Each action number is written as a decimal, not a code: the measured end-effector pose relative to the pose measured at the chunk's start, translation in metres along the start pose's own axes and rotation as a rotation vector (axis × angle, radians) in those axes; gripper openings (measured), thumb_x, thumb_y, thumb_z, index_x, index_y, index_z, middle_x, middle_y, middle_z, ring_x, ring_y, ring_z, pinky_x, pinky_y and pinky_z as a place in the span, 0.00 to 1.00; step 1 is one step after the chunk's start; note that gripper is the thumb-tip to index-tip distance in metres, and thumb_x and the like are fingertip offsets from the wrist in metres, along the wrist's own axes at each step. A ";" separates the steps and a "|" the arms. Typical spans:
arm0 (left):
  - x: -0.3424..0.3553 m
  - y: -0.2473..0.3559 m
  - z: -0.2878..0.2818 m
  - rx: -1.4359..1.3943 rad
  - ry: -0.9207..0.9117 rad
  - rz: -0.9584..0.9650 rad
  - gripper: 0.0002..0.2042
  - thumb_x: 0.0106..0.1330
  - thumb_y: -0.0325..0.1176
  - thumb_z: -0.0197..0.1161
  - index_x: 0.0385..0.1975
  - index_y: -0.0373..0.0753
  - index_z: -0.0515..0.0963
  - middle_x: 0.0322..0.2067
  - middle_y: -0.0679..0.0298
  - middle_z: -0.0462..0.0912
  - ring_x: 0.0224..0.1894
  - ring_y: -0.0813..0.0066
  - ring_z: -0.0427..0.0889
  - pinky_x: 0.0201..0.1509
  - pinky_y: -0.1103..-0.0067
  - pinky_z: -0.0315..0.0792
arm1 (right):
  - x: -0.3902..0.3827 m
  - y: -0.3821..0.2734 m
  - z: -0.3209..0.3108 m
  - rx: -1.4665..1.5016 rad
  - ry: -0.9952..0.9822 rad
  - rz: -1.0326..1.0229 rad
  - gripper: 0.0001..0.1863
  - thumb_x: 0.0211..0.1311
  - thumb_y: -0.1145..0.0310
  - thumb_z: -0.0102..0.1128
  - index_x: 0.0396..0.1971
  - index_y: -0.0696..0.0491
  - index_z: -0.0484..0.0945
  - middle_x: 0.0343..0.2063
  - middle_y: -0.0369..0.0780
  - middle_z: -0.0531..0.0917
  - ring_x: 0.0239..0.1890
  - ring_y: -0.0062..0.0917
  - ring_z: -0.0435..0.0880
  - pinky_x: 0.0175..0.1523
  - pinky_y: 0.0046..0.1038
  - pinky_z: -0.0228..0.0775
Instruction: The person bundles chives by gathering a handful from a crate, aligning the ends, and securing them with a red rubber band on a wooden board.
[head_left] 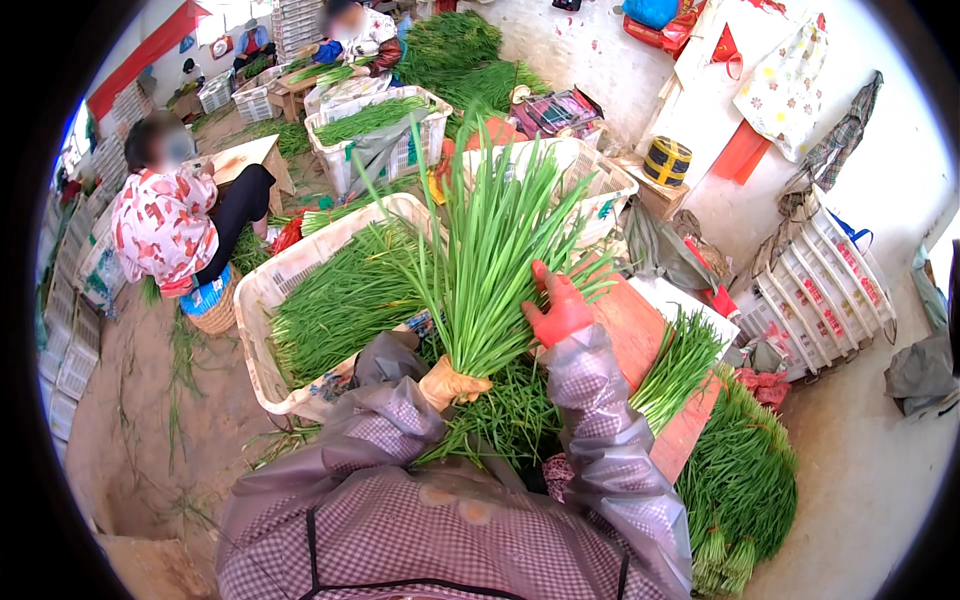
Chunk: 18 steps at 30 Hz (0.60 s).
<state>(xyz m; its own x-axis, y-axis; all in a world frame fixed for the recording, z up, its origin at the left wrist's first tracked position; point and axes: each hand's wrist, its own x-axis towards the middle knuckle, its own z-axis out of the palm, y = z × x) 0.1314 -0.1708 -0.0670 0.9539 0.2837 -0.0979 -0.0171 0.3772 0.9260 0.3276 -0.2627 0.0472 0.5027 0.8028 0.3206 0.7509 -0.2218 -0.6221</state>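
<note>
My left hand (452,384), in a tan glove, is closed round the base of a large upright bunch of green chives (488,265). The long leaves fan out upward above it. At the right side of the bunch is my right hand (562,312), in a red-orange covering, its fingers apart against the leaves. Loose green stalks (515,410) lie below, close to my lap. A smaller bunch of chives (680,365) rests on a reddish board (632,325) to the right of my right forearm.
A white crate (262,365) of chives stands to my left, with another crate (437,130) beyond. Tied bundles (740,480) pile up at right. A tipped white crate (825,285) leans by the wall. A person (165,220) sits at far left beside a low wooden table (245,160).
</note>
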 end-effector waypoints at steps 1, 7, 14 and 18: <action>-0.001 0.001 -0.002 0.003 -0.005 -0.001 0.18 0.50 0.31 0.70 0.41 0.38 0.74 0.22 0.70 0.73 0.18 0.82 0.68 0.20 0.84 0.61 | 0.001 0.000 0.000 0.018 -0.004 -0.010 0.36 0.49 0.71 0.64 0.62 0.51 0.64 0.40 0.48 0.79 0.42 0.41 0.79 0.46 0.35 0.72; -0.002 0.008 0.003 -0.051 -0.041 0.009 0.20 0.50 0.30 0.71 0.44 0.38 0.74 0.24 0.69 0.75 0.18 0.82 0.68 0.20 0.84 0.61 | 0.003 0.000 0.001 -0.030 0.083 -0.130 0.29 0.52 0.75 0.58 0.58 0.49 0.70 0.33 0.45 0.76 0.34 0.36 0.77 0.40 0.31 0.70; -0.002 0.014 0.010 -0.116 -0.057 0.003 0.18 0.48 0.31 0.73 0.39 0.38 0.76 0.23 0.68 0.77 0.18 0.81 0.70 0.20 0.83 0.63 | 0.003 -0.001 -0.004 0.083 0.103 -0.194 0.21 0.54 0.77 0.57 0.51 0.52 0.77 0.31 0.44 0.77 0.32 0.34 0.78 0.38 0.30 0.69; 0.002 0.013 0.013 -0.099 -0.035 -0.015 0.18 0.47 0.32 0.73 0.38 0.39 0.76 0.24 0.69 0.77 0.18 0.81 0.71 0.20 0.83 0.63 | 0.007 0.004 -0.010 -0.089 0.097 -0.253 0.11 0.55 0.75 0.59 0.39 0.54 0.80 0.33 0.42 0.79 0.33 0.36 0.79 0.38 0.30 0.71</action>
<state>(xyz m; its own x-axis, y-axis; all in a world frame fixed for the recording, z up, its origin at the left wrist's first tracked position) 0.1368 -0.1767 -0.0507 0.9642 0.2469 -0.0972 -0.0305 0.4670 0.8837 0.3381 -0.2637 0.0536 0.3296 0.7829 0.5276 0.8903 -0.0718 -0.4497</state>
